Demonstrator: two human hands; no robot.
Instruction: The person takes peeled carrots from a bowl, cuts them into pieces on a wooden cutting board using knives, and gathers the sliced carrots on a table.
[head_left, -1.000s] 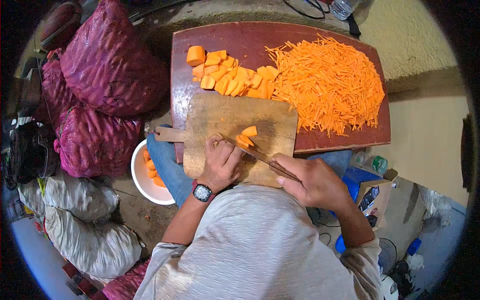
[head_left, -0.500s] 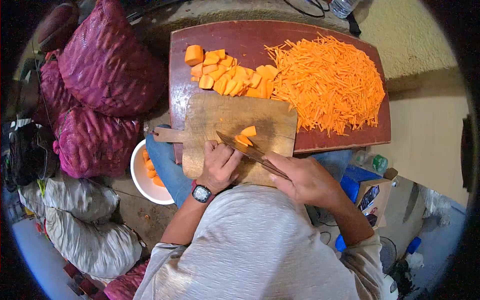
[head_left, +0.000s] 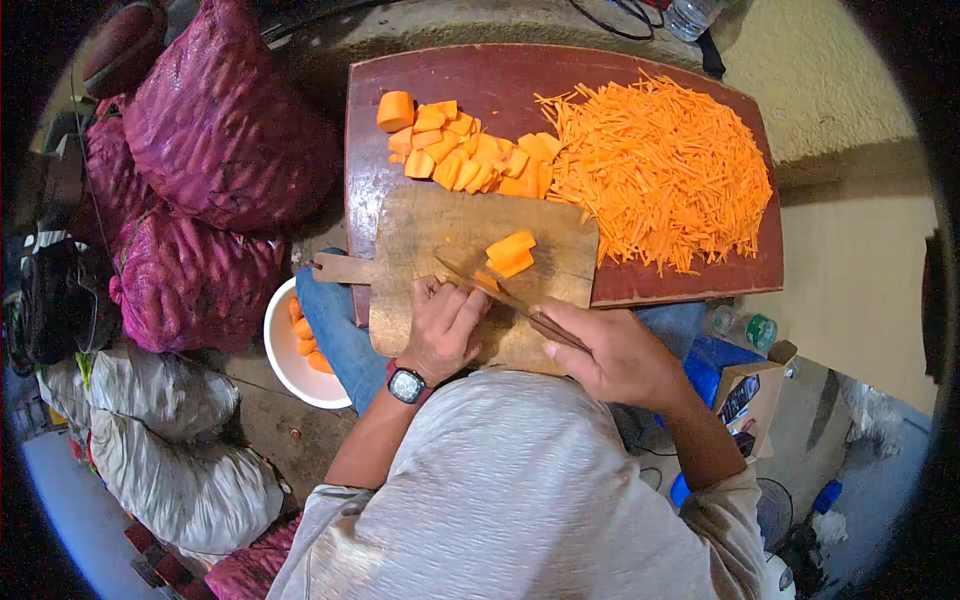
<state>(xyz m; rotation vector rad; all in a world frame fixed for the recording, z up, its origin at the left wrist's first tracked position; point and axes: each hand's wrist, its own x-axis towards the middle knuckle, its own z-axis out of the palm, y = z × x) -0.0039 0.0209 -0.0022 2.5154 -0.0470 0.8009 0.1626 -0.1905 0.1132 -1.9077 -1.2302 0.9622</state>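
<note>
My right hand (head_left: 620, 358) is closed around the handle of a knife (head_left: 515, 303), its dark blade slanting up and left over the wooden cutting board (head_left: 410, 235). Beside the blade, my left hand (head_left: 442, 325) has its fingers curled down on a carrot piece (head_left: 486, 281); most of that piece is hidden by the fingers and blade. Cut carrot slices (head_left: 511, 253) lie on the board just beyond the knife. Behind the board, carrot chunks (head_left: 470, 155) sit in a row, and a big heap of carrot sticks (head_left: 660, 170) is to the right.
The board rests on a dark red table (head_left: 640, 292). At left a white basin (head_left: 285, 372) holds carrots. Purple mesh sacks (head_left: 230, 130) and white sacks (head_left: 190, 480) crowd the left side. A cardboard box (head_left: 762, 400) and plastic bottle (head_left: 760, 331) are at right.
The slices beyond the knife have shifted slightly up and right and now look like a bigger clump. The blade has moved a little closer to the left fingertips.
</note>
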